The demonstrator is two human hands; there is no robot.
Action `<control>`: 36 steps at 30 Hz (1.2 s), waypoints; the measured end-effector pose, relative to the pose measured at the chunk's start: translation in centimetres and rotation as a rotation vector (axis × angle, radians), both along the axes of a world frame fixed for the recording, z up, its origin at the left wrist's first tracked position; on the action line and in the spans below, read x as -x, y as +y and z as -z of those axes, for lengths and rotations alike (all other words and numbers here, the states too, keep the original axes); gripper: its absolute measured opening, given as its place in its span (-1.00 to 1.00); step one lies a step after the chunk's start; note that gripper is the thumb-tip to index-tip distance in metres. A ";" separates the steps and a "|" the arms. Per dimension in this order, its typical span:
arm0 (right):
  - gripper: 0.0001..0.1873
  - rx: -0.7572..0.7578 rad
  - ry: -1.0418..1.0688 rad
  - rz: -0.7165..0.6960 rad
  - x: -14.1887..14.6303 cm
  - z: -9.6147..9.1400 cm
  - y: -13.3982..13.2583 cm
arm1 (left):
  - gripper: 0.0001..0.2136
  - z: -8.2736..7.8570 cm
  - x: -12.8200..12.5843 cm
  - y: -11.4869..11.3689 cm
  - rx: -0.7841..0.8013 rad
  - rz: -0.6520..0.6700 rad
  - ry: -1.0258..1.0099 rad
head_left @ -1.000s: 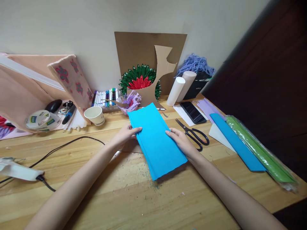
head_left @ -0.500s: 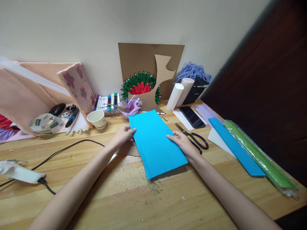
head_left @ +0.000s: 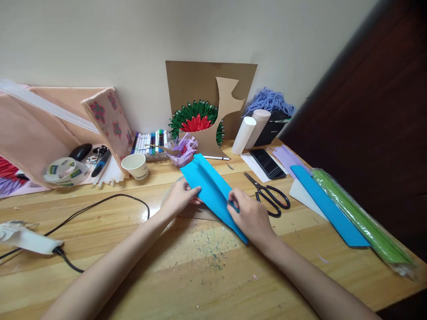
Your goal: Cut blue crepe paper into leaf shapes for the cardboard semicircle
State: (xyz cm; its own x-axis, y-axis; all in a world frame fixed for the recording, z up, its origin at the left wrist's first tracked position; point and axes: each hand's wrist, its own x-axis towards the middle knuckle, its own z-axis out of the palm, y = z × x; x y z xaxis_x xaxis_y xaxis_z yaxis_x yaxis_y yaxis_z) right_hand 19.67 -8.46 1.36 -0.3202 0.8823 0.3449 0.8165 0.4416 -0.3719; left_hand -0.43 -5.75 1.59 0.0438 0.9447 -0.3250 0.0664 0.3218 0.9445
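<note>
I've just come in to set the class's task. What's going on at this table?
A person's left hand holds the left side of a sheet of blue paper, while the right hand grips its right side. The paper is bent lengthwise between them. Black-handled scissors lie on the wooden table beside the right hand.
</note>
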 end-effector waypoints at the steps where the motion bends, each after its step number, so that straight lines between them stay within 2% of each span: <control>1: -0.93 -0.024 -0.067 -0.030 0.4 0.1 -0.5 | -0.93 -0.2 -0.3 -0.2 -0.002 0.012 -0.018; 6: -0.94 -0.051 -0.219 -0.106 1.5 0.5 -1.6 | -0.90 -0.6 -0.9 -0.7 -0.019 0.001 -0.095; 9: -0.94 -0.044 -0.229 -0.121 1.4 0.5 -1.5 | -0.88 -0.5 -0.8 -0.6 0.018 -0.014 -0.116; 13: -0.90 0.011 -0.217 -0.152 1.2 0.5 -1.3 | -0.71 -0.4 -0.9 -0.6 0.071 -0.022 -0.200; 17: -0.82 0.075 -0.182 -0.205 1.3 0.2 -1.3 | -0.63 -0.3 -1.1 -0.8 -0.017 0.017 -0.148; 20: -0.84 0.149 -0.082 -0.291 1.2 -0.6 -1.3 | -0.68 -0.2 -0.9 -0.8 -0.139 0.033 -0.029; 22: -0.85 0.190 0.050 -0.301 1.0 -1.0 -1.1 | -0.69 -0.2 -0.7 -0.8 -0.178 0.027 0.004; 25: -0.72 0.223 0.354 -0.132 0.4 -1.2 -0.2 | -0.67 -0.7 -0.4 -0.7 -0.172 0.060 0.014; 27: -0.58 0.413 0.595 -0.076 0.0 -0.9 0.7 | -0.66 -1.1 -0.3 -0.8 -0.177 0.129 0.017; 30: -0.55 0.920 0.864 -0.224 -0.3 -0.3 1.6 | -0.69 -1.6 -0.3 -0.9 -0.221 0.250 0.000; 31: -0.57 1.042 0.914 -0.266 -0.4 -0.2 1.7 | -0.71 -1.6 -0.3 -0.9 -0.230 0.277 -0.002; 33: -0.59 1.155 0.975 -0.286 -0.4 -0.1 1.7 | -0.72 -1.5 -0.2 -0.9 -0.226 0.293 0.008; 36: -0.63 1.159 1.004 -0.266 -0.3 0.2 1.6 | -0.70 -1.0 -0.1 -0.6 -0.226 0.251 0.040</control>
State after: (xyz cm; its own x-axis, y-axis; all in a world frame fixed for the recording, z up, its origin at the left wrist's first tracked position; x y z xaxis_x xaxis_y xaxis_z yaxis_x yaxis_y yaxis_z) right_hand 19.95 -6.82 1.15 -0.5689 0.7658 -0.2998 -0.0197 -0.3771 -0.9260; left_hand -0.37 -6.39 2.59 0.2756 0.9544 -0.1152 0.1556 0.0739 0.9851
